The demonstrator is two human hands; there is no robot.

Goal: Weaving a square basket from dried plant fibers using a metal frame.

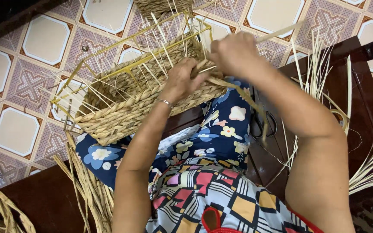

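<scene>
A half-woven straw basket (121, 108) on a yellow wire frame (109, 71) rests tilted on my lap, over blue floral cloth. My left hand (182, 80) presses on the basket's near rim, fingers curled round a twisted straw strand (234, 88). My right hand (234, 51) is closed on thin pale straw stalks at the rim's right corner. One stalk (281, 31) sticks out to the right. A thin bracelet sits on my left wrist.
Black-handled scissors (264, 123) lie on the dark wooden bench (359, 108) at my right, among loose pale reeds (372, 170). Bundles of dried straw (87, 185) hang at my left. Patterned floor tiles (31, 82) lie below. Another woven piece (160, 6) sits at the top edge.
</scene>
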